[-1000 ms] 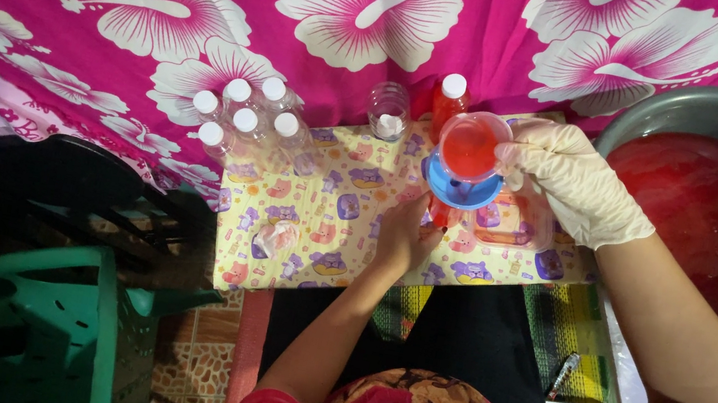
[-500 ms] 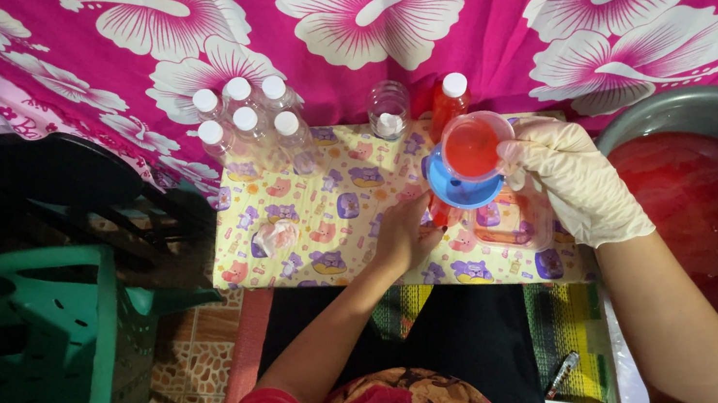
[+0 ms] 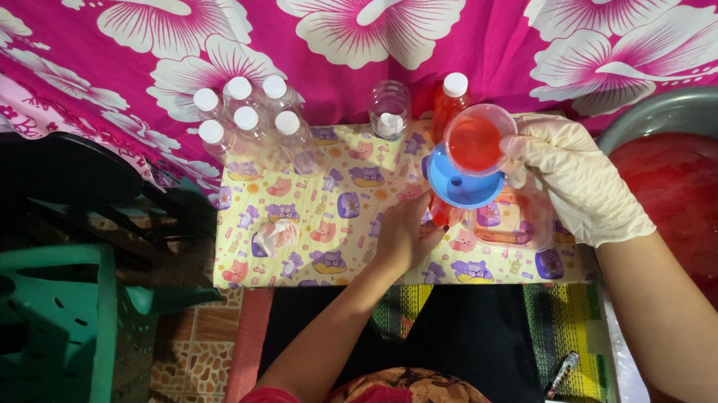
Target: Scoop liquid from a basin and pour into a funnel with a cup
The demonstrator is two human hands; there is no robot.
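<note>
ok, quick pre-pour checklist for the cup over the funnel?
1. Right hand, gloved, grips cup: ok.
2. Cup holds red liquid: ok.
3. Cup sits above blue funnel: ok.
4. Funnel seated in bottle: cannot tell, neck hidden.
5. Left hand steadies bottle: ok.
6. Room left in bottle: cannot tell.
</note>
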